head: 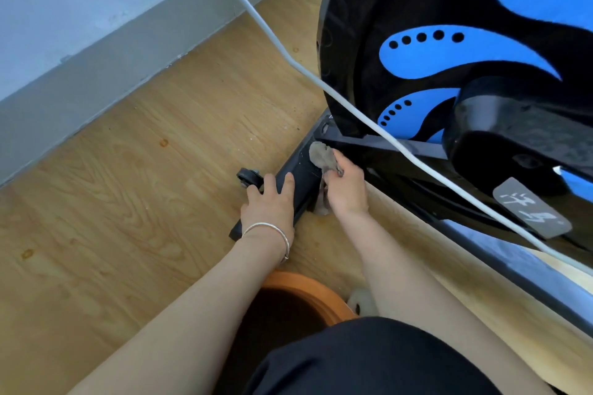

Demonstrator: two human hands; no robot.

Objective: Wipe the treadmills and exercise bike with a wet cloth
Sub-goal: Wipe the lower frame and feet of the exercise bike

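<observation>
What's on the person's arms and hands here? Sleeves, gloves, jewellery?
Both forearms are bare, with no sleeves or gloves in view. The left hand has a thin silver bangle at the wrist. The right hand and its wrist show nothing worn.

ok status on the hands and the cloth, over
Left hand flat on black base bar of exercise bike. Right hand grips grey cloth on bar. White cable crosses above.
</observation>
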